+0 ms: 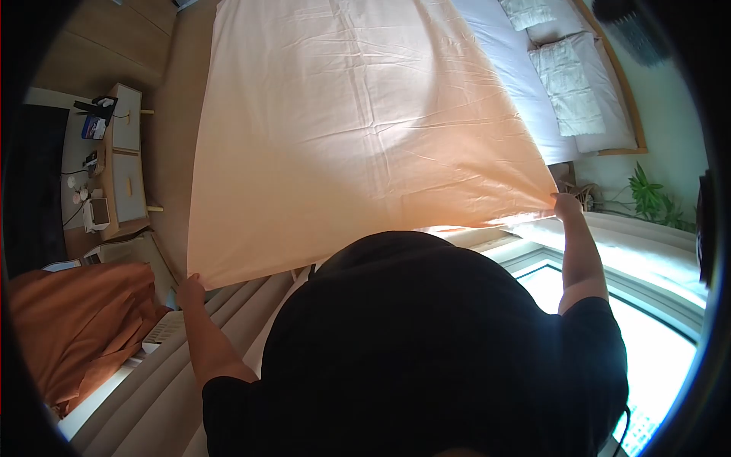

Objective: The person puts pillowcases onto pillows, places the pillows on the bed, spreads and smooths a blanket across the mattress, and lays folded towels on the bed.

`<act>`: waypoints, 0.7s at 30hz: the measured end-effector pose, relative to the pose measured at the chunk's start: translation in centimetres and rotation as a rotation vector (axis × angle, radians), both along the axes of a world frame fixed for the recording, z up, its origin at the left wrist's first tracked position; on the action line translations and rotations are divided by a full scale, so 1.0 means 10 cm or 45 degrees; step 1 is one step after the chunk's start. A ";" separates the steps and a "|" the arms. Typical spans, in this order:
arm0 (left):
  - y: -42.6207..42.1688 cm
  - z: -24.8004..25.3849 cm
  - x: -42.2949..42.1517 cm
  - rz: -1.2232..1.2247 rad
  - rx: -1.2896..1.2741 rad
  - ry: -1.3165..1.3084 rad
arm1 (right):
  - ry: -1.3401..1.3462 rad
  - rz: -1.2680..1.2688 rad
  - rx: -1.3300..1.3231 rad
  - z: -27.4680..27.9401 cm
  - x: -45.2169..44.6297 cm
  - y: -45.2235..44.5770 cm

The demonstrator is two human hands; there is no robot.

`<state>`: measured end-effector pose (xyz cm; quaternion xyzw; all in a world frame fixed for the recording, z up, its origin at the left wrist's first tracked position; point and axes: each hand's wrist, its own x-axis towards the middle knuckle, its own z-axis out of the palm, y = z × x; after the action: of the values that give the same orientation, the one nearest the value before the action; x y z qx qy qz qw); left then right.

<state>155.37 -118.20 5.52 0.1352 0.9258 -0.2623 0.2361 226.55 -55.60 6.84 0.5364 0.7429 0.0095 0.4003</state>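
A large peach-coloured bed sheet [304, 167] is stretched wide in front of me, with crease lines down its middle and wrinkles toward the right. My left hand [191, 292] grips its near left corner, fingers closed on the edge. At the near right corner, my right hand [566, 206] is closed on the fabric, which bunches into folds there. The sheet's far part reaches over the bed, hiding most of it. White bedding [506, 68] shows along the right side of the sheet.
Pillows [571, 84] lie at the headboard on the right. A drawer cabinet [126, 183] holding small items stands left, by a dark screen [34, 183]. Rust-coloured cloth [84, 327] hangs lower left. Curtains [175, 381] and a bright window [647, 350] are close behind me. A plant [646, 190] stands right.
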 end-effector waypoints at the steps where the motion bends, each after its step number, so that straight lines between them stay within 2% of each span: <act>1: -0.03 -0.08 -0.03 0.011 0.011 -0.012 | -0.003 -0.005 -0.010 -0.03 -0.03 -0.01; 4: -0.05 -0.24 -0.09 0.019 0.007 -0.047 | -0.036 0.013 -0.007 -0.09 -0.13 -0.05; 7: 0.09 -0.20 -0.03 0.098 0.002 -0.094 | -0.017 -0.044 0.006 -0.15 -0.20 -0.08; 10: 0.11 -0.30 -0.01 0.075 0.014 -0.106 | -0.054 -0.059 -0.046 -0.39 -0.11 -0.01; 14: -0.01 -0.67 -0.06 0.038 0.020 -0.157 | -0.024 -0.059 -0.002 -0.50 -0.19 -0.08; 17: 0.11 -0.82 0.01 0.158 0.087 -0.176 | -0.069 -0.079 -0.021 -0.50 -0.29 -0.11; 19: 0.35 -0.90 0.06 0.215 -0.433 -0.560 | -0.086 -0.129 -0.027 -0.51 -0.32 -0.13; 20: 0.34 -0.98 0.10 0.201 -0.441 -0.565 | -0.084 -0.162 -0.038 -0.55 -0.31 -0.12; 21: 0.31 -1.11 0.14 0.153 -0.264 -0.493 | -0.079 -0.199 -0.045 -0.55 -0.33 -0.15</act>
<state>156.76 -115.11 -5.58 0.1026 0.8377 -0.3108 0.4372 223.29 -57.09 1.30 0.5849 0.6862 -0.0181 0.4321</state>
